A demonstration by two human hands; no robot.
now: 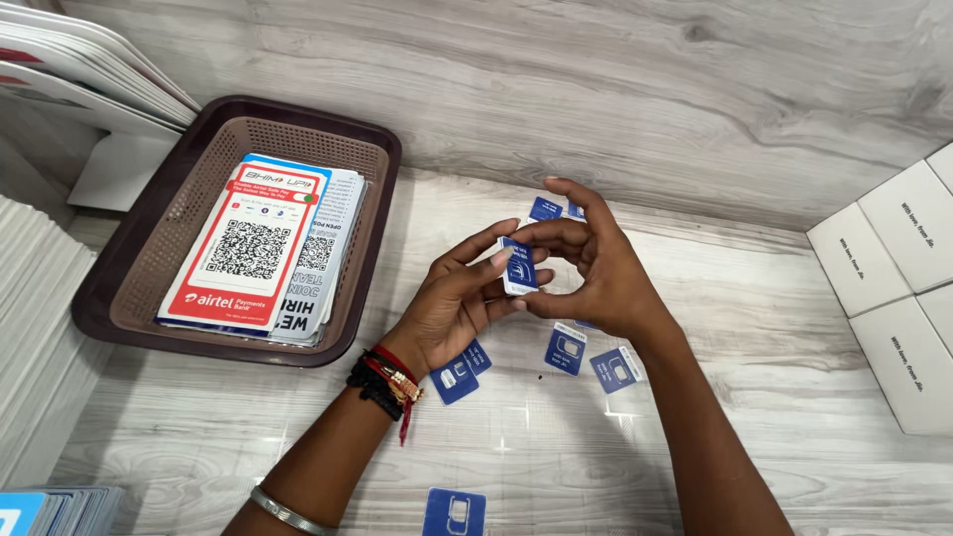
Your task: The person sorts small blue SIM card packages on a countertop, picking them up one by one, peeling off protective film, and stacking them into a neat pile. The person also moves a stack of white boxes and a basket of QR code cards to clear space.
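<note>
Both hands meet over the pale wood-grain counter. My left hand (457, 303) and my right hand (591, 263) together pinch a small stack of blue and white cards (518, 268), held upright between the fingertips. The left wrist wears red and black threads and a metal bangle. Several loose blue cards lie flat on the counter around the hands: two under the left wrist (457, 377), two below the right hand (566, 349), others behind the fingers (545, 208) and one near the bottom edge (455, 513).
A brown perforated plastic tray (149, 238) at the left holds printed sheets, the top one red and white with a square code. White boxes (898, 288) stack at the right. White boards lean at the upper left (79, 69). Blue cards stack at the bottom-left corner (50, 508).
</note>
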